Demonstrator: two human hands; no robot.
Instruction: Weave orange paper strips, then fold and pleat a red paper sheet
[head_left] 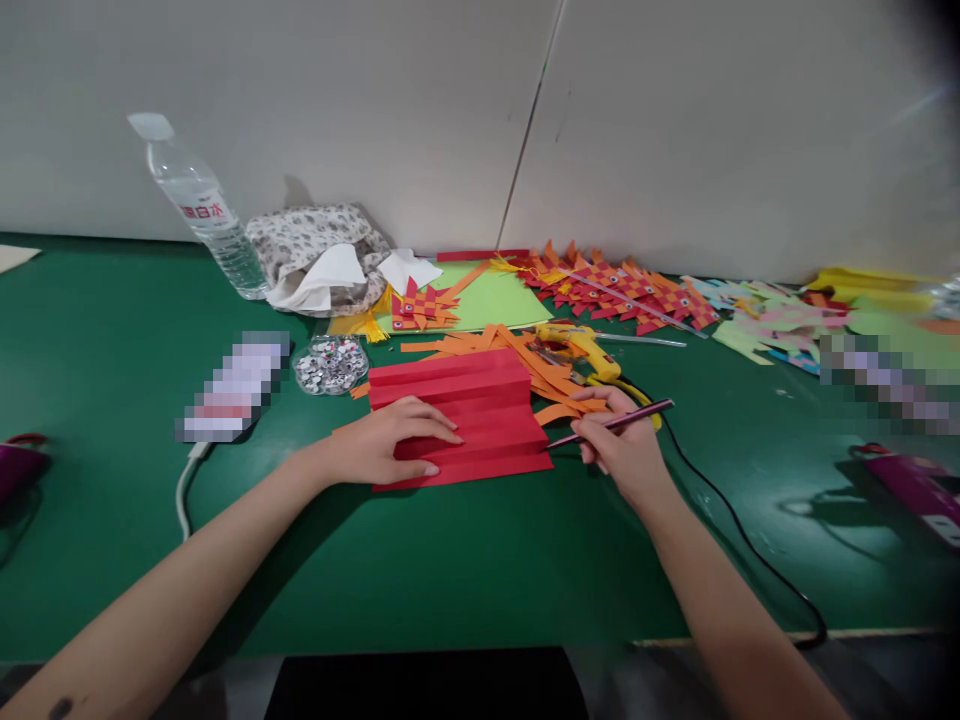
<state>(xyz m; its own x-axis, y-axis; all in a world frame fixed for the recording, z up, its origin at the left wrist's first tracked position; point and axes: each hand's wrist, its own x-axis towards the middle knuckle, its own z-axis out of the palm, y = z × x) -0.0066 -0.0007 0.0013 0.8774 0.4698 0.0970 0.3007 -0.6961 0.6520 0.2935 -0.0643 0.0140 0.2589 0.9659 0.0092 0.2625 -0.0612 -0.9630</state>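
A red sheet of paper (pixel 480 400) with fold creases lies on the green table (pixel 450 560) in front of me. My left hand (pixel 386 442) rests flat on its left part, fingers stretched out and pressing it down. My right hand (pixel 619 445) is closed around a thin dark pencil (pixel 626 420), whose tip touches the right edge of the red paper.
Orange paper strips (pixel 525 355) and a yellow glue gun (pixel 581 345) with a black cord lie behind the paper. A dish of googly eyes (pixel 330 363), a water bottle (pixel 201 208), a cloth bag (pixel 319 255) and woven red-orange paper fish (pixel 622 285) stand further back.
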